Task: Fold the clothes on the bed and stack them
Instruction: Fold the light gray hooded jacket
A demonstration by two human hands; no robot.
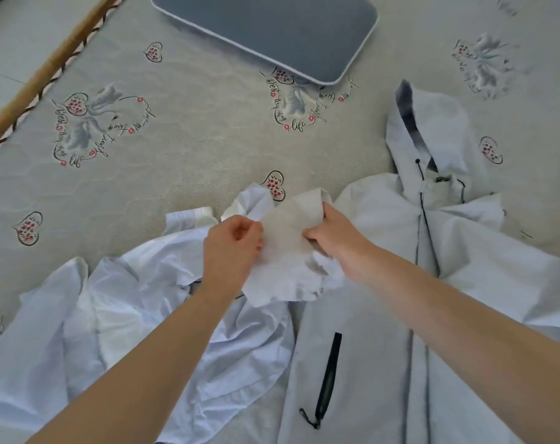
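A crumpled white shirt (137, 318) lies on the bed at the lower left. Between my hands a bunched part of it (285, 245) is lifted off the bed. My left hand (232, 251) pinches the left side of that bunch and my right hand (333, 238) grips its right side. A pale grey hooded jacket (464, 299) lies spread flat on the right, front up, with a black zip pocket and black drawcords. Its hood points away from me.
The bed (192, 149) has a grey quilted cover printed with hearts and writing. A dark grey flat cushion (272, 30) with a white edge lies at the top centre. The bed's wooden edge (47, 68) runs diagonally at the upper left.
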